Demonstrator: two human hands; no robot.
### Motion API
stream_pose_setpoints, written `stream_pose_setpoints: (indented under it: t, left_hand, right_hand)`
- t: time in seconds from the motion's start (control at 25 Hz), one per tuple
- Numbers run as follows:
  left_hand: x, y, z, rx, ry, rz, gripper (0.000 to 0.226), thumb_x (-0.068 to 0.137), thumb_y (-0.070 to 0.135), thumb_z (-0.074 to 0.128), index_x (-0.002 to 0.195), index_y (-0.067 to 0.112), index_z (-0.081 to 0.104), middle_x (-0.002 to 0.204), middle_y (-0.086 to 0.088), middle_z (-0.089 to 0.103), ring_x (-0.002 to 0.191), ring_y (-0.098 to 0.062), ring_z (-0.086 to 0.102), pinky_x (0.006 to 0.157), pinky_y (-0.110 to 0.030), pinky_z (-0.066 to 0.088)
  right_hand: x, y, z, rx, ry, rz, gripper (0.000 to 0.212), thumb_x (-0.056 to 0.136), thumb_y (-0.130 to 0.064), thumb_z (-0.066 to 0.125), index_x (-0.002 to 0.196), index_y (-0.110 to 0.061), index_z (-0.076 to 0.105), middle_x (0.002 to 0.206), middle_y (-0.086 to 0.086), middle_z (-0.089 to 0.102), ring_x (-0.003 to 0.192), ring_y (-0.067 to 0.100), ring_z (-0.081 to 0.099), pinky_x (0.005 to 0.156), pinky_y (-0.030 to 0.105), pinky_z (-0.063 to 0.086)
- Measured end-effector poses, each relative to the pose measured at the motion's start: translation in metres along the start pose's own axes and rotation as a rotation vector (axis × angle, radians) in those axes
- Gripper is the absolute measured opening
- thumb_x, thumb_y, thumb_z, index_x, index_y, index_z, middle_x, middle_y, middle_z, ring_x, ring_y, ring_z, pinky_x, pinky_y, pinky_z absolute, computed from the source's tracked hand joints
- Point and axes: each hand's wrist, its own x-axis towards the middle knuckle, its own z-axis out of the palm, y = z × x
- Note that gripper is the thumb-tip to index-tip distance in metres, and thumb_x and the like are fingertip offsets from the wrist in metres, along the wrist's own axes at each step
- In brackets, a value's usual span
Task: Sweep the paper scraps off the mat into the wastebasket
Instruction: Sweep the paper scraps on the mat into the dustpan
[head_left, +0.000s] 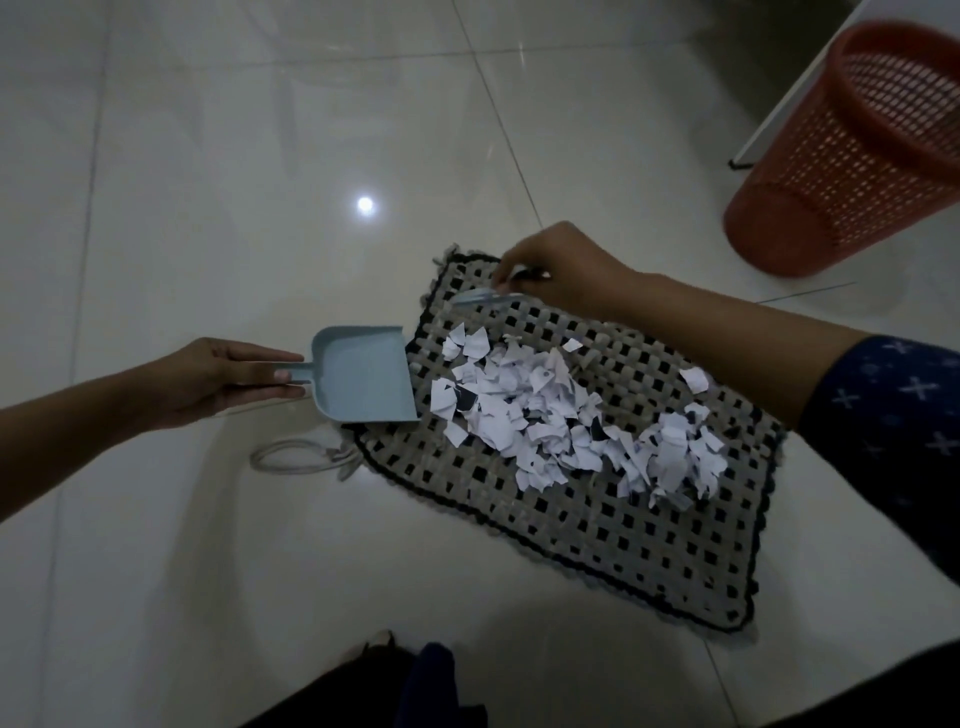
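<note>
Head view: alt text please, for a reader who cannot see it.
A left hand holds a blue dustpan at the edge of a woven mat strewn with paper scraps; the right hand grips a small brush. A red wastebasket stands beyond.

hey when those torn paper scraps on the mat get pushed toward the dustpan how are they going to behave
The paper scraps look thin and very light, so they will probably slide in a loose clump and some may flutter aside. The woven mat is bumpy, so small bits could catch in its gaps. The dustpan, held by the left hand, sits at the mat's edge to receive them.
</note>
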Motion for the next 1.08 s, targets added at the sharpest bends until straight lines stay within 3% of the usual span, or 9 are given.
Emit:
stream_pose_setpoints:
  t: [0.2,0.32,0.44,0.64,0.76,0.88,1.08]
  left_hand:
    - [-0.001,-0.003,0.003,0.004,-0.012,-0.014,0.025,0.069,0.000,0.059,0.084,0.009,0.078,0.097,-0.014,0.074,0.086,-0.022,0.072,0.068,-0.020,0.057]
    - [0.000,-0.008,0.004,-0.017,-0.024,-0.020,0.024,0.069,0.001,0.060,0.085,0.009,0.077,0.099,-0.014,0.073,0.088,-0.023,0.071,0.068,-0.021,0.056]
    - [0.001,-0.011,0.010,-0.013,-0.057,-0.035,0.024,0.065,0.003,0.065,0.085,0.008,0.078,0.099,-0.014,0.073,0.088,-0.023,0.071,0.068,-0.021,0.057]
    - [0.006,-0.013,0.020,0.020,-0.065,-0.054,0.026,0.078,-0.006,0.055,0.085,0.007,0.077,0.100,-0.016,0.073,0.087,-0.022,0.072,0.071,-0.024,0.057]
    - [0.006,-0.014,0.028,0.027,-0.063,-0.053,0.025,0.082,-0.008,0.053,0.092,0.002,0.074,0.104,-0.017,0.071,0.088,-0.024,0.071,0.071,-0.024,0.057]
    - [0.004,-0.016,0.038,0.019,-0.069,-0.042,0.024,0.078,-0.006,0.056,0.086,0.005,0.076,0.100,-0.015,0.073,0.087,-0.023,0.071,0.067,-0.022,0.057]
    - [0.003,-0.021,0.048,-0.042,-0.072,-0.055,0.024,0.071,-0.003,0.058,0.081,0.006,0.077,0.097,-0.017,0.073,0.083,-0.023,0.072,0.065,-0.022,0.057]
  right_hand:
    - [0.027,-0.019,0.043,-0.254,-0.292,-0.118,0.021,0.087,-0.003,0.060,0.104,-0.009,0.071,0.102,0.009,0.073,0.092,0.023,0.067,0.085,0.032,0.051]
    - [-0.002,-0.012,0.038,-0.244,-0.337,-0.118,0.021,0.089,-0.008,0.060,0.108,-0.009,0.070,0.106,0.006,0.072,0.094,0.018,0.066,0.082,0.024,0.046]
    - [-0.034,-0.004,0.024,-0.221,-0.358,-0.115,0.022,0.090,-0.010,0.060,0.110,-0.009,0.068,0.111,0.007,0.071,0.098,0.019,0.066,0.093,0.031,0.051]
    - [-0.040,0.014,-0.007,-0.049,0.036,0.067,0.017,0.087,-0.010,0.062,0.102,-0.007,0.071,0.099,0.009,0.074,0.079,0.014,0.064,0.080,0.025,0.048]
    - [-0.050,0.044,0.003,-0.128,0.222,0.299,0.017,0.090,-0.012,0.058,0.096,-0.004,0.072,0.096,0.015,0.074,0.081,0.023,0.064,0.079,0.028,0.048]
    - [-0.066,0.058,0.031,-0.143,0.256,0.489,0.020,0.090,-0.008,0.052,0.092,0.000,0.070,0.093,0.020,0.072,0.085,0.033,0.063,0.078,0.033,0.048]
    - [-0.064,0.022,0.058,-0.087,0.227,0.388,0.022,0.091,-0.005,0.049,0.090,0.004,0.069,0.087,0.022,0.071,0.078,0.032,0.063,0.078,0.037,0.053]
